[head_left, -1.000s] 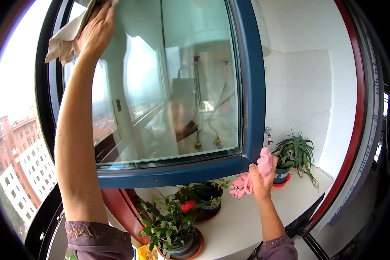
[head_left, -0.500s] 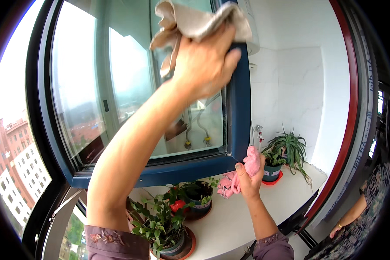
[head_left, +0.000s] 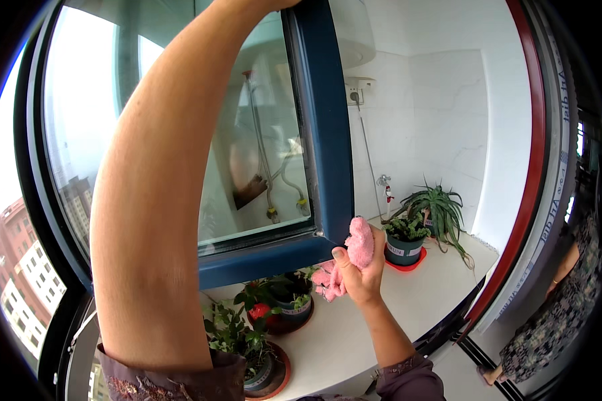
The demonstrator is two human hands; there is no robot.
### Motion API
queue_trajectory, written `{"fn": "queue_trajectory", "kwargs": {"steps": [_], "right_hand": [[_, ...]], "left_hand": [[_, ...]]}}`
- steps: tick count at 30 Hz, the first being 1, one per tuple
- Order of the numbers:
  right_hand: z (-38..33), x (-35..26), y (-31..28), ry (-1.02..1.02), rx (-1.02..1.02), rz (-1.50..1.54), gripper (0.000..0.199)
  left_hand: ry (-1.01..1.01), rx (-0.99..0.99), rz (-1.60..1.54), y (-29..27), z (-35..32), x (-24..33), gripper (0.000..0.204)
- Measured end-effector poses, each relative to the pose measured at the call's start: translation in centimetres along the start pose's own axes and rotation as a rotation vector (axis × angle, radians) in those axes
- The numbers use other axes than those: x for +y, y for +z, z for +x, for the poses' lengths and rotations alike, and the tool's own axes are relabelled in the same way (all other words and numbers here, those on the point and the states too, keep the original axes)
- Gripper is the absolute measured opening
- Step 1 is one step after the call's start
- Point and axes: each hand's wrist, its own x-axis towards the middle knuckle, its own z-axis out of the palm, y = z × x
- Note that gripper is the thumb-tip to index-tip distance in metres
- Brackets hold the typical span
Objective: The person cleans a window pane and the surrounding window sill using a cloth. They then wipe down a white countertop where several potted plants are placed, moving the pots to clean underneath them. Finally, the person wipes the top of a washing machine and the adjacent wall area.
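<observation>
My left arm reaches up across an open window sash with a dark blue frame (head_left: 326, 134) and a glass pane (head_left: 231, 200). Only the edge of my left hand (head_left: 274, 4) shows at the top of the picture, by the upper part of the frame. Its fingers are out of sight, and so is any cloth in them. Lower down, my right hand (head_left: 366, 279) is closed round a crumpled pink cloth (head_left: 361, 244), at the sash's bottom right corner. Part of that cloth hangs out beside the thumb, below the frame.
Potted plants (head_left: 237, 341) stand under the sash on a white countertop (head_left: 334, 354). An aloe-like plant (head_left: 438, 206) and a small pot (head_left: 403, 250) on a red saucer sit right of my right hand. A tap (head_left: 386, 189) and socket (head_left: 358, 91) are on the wall. Another person (head_left: 562, 307) stands far right.
My left hand has gone up, nearly out of the picture, with the beige cloth it held. The view has shifted, so sash and plants appear further left. My right hand keeps the pink cloth.
</observation>
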Motion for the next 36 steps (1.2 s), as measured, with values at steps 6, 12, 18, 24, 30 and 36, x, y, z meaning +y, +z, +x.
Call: {"fn": "queue_trajectory", "kwargs": {"steps": [6, 12, 18, 24, 30, 36], "right_hand": [[0.9, -0.3, -0.8, -0.116, -0.034, -0.132, 0.056], [0.7, 0.3, -0.3, -0.088, -0.008, -0.067, 0.055], [0.4, 0.2, 0.0, -0.031, 0.000, 0.030, 0.047], [0.3, 0.2, 0.3, -0.025, 0.012, 0.059, 0.044], [0.7, 0.7, -0.1, 0.001, 0.010, 0.161, 0.045], [1.0, -0.2, -0.8, 0.096, -0.053, 0.059, 0.037]], "left_hand": [[0.068, 0.016, 0.158, 2.4, -0.3, -1.2, 0.051], [0.047, -0.010, -0.162, -1.2, -10.2, 3.7, 0.053], [0.142, 0.049, -0.224, -2.0, -20.3, 9.1, 0.042], [-0.042, -0.305, -0.434, -4.4, -28.0, 13.9, 0.053], [0.162, -0.440, -0.319, -7.0, -30.4, 13.4, 0.047], [0.001, -0.526, -0.250, -11.1, -34.1, 8.1, 0.040]]}}
